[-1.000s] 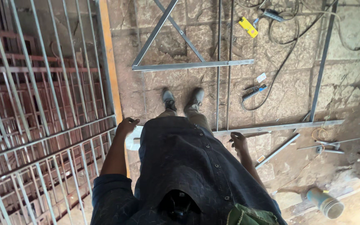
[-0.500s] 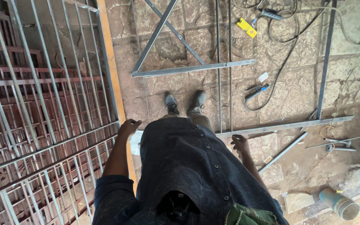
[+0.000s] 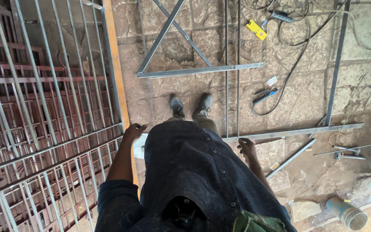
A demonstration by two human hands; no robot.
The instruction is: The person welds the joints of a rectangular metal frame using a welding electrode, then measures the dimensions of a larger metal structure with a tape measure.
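- Head view, the only one I have: my left hand (image 3: 133,131) is curled over the edge of the metal grille (image 3: 44,129), fingers closed on the end of a bar by the orange frame rail (image 3: 116,73).
- My right hand (image 3: 247,147) hangs beside my hip, fingers loosely bent and holding nothing, just above the flat steel bar (image 3: 293,132) lying across the stone floor (image 3: 297,94).
- The grille fills the left of the view, tilted, its near corner at my left side. It is a lattice of thin grey rods welded across flat strips.
- Judgement: stiff and heavy, awkward through sheer span rather than slippery. Thin rods may flex and raw edges may cut, so the outer frame or a cross strip is the sounder hold.
- Elsewhere: a triangular welded frame (image 3: 185,51) ahead of my shoes (image 3: 190,104), a yellow tool (image 3: 256,29), black cables (image 3: 305,38), and a pale plastic pipe fitting (image 3: 348,212) at lower right.
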